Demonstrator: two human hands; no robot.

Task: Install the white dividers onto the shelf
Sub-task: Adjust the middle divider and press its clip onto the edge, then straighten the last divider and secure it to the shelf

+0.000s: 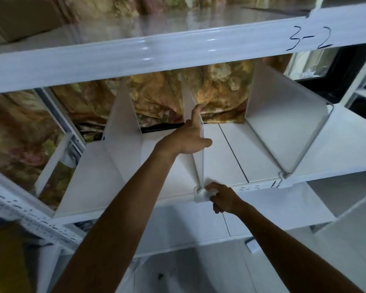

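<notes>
White divider [195, 163] upright, left hand [188, 140] gripping its top, right hand [222, 197] clamping its base clip [200, 194].

Shelf [230, 144], middle tier: three upright white dividers split it into bays.
- Left divider [123, 123], centre-left of frame: open bay on either side.
- Middle divider [195, 166], centre: my left grip [190, 138] rests on its top edge, my right grip [222, 197] is at its front clip [200, 194] on the shelf lip.
- Right divider [283, 127], right of frame: wide clear bay between it and the middle one.
Overhead: upper shelf beam [178, 45] limits entry height.
Rear: patterned curtain [209, 92] closes the back.
</notes>
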